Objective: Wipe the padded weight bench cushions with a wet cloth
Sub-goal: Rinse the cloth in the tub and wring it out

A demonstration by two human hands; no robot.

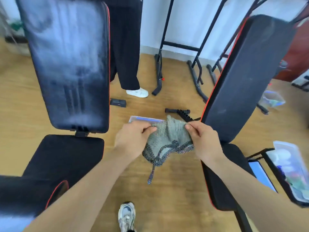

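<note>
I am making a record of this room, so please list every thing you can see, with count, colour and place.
backrest cushion: 1, black with red edge, shiny, upper left
seat cushion: 1, black, below the left backrest
right bench: 1, black with red edge, tilted, at right
cloth: 1, grey with a checked border, held in the middle above the floor
plastic box: 1, clear with blue, on the floor behind the cloth
metal frames: several, black, by the far wall
other person's leg: black trousers, white shoe, top centre
floor: wooden, brown
own shoe: 1, grey-white, bottom centre
left hand: grip on the cloth's left edge
right hand: grip on the cloth's right edge
</note>
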